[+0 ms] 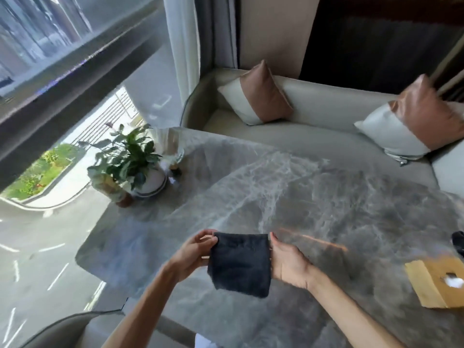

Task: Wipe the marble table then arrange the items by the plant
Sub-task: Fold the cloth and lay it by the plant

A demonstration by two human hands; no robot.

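Both hands are up over the grey veined marble table, stretching a dark, folded square cloth between them. The left hand pinches the cloth's upper left corner, thumb and fingers closed on the fabric. The right hand grips the right edge, fingers tucked behind it, palm showing. The cloth hangs above the near side of the table. Over at the far left corner sits the leafy green plant in a round white pot, and a flat tan box with a cut-out opening lies at the right edge.
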